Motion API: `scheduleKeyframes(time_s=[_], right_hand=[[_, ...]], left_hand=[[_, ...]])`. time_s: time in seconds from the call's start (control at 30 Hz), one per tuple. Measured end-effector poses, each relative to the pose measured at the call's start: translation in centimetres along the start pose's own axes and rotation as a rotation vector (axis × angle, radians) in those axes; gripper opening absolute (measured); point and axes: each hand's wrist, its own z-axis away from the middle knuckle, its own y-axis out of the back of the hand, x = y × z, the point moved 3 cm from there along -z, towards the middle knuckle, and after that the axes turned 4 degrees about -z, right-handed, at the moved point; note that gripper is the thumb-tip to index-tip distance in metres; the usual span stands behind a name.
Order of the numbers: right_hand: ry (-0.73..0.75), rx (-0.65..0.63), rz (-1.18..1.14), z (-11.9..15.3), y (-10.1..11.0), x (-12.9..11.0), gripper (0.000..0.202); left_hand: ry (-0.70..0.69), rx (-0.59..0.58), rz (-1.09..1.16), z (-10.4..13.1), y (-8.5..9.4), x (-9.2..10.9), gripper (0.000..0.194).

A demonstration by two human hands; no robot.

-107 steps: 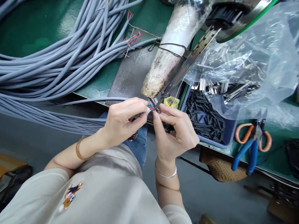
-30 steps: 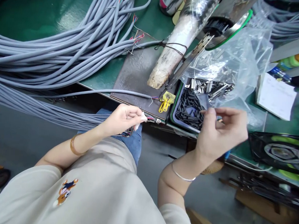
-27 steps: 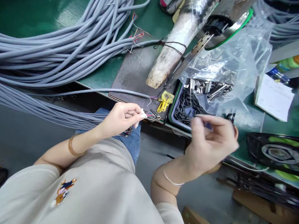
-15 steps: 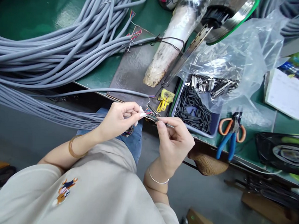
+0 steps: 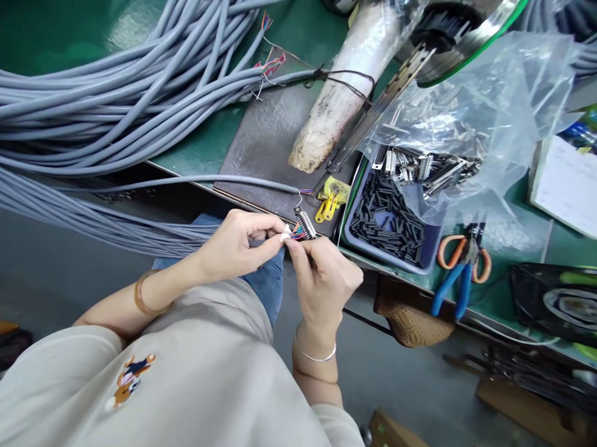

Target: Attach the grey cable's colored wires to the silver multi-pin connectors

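Note:
Thin coloured wires [image 5: 298, 234] run from between my fingertips to a metal multi-pin connector [image 5: 305, 222] at the bench edge. My left hand [image 5: 245, 244] pinches these wires from the left. Close against it, my right hand [image 5: 326, 271] has thumb and forefinger pressed together at the same wires; whatever lies between them is too small to make out. A grey cable [image 5: 251, 181] with its end stripped lies just above the hands. Beside the connector are small yellow clippers [image 5: 329, 202].
A blue tray [image 5: 389, 255] holds black sleeves, with metal connectors in a plastic bag above. Pliers [image 5: 461, 272] lie to its right. Bundled grey cables [image 5: 134, 115] fill the left. A wrapped white roll [image 5: 329, 105] and metal strip [image 5: 379, 111] lie ahead.
My right hand has moved left, against my left fingertips. The dark thin rod it held no longer shows. The connector now shows more fully above the fingers.

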Motion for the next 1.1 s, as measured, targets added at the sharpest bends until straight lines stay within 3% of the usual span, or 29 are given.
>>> scheduleKeyframes(time_s=[0.07,0.13,0.23,0.37,0.5,0.57,0.63,0.83,0.9,1.0,1.03,1.1], right_hand=[[-0.004,-0.012,-0.026,0.1,0.0,0.3,0.035],[-0.088,0.085,-0.08,0.1,0.6,0.8,0.031],[-0.275,0.194,-0.129,0.0,1.6,1.7,0.02],[-0.417,-0.028,-0.281,-0.5,1.2,2.2,0.026],[-0.447,-0.052,-0.372,-0.8,0.9,2.1,0.025],[-0.441,-0.055,-0.395,-0.9,0.8,2.0,0.025],[-0.421,-0.036,-0.397,-0.9,0.8,1.9,0.025],[-0.299,0.109,-0.214,-1.0,1.2,1.8,0.024],[-0.22,0.294,-0.186,-1.2,1.6,1.9,0.027],[-0.063,0.7,-0.257,-1.2,2.6,1.8,0.024],[-0.04,0.785,-0.283,-1.2,2.9,1.7,0.019],[-0.059,0.788,-0.311,-1.2,3.1,1.7,0.018]], left_hand=[[0.01,0.011,-0.003,0.2,0.1,-0.1,0.013],[-0.003,0.042,-0.005,0.4,0.3,-0.1,0.014],[-0.175,0.058,-0.053,0.6,0.4,0.6,0.014],[-0.447,0.055,-0.246,1.0,0.2,1.6,0.014],[-0.649,0.229,-0.596,1.5,-0.3,2.1,0.01],[-0.713,0.3,-0.655,1.6,-0.5,2.2,0.012],[-0.681,0.29,-0.578,1.4,-0.6,2.1,0.013],[-0.36,0.181,-0.16,0.4,-0.3,1.0,0.011],[-0.248,0.182,-0.093,0.1,-0.2,0.6,0.01],[-0.041,0.178,0.024,-0.3,0.0,-0.1,0.012],[0.017,0.173,0.073,-0.5,0.1,-0.2,0.013],[0.088,0.162,0.167,-0.8,0.2,-0.4,0.017]])
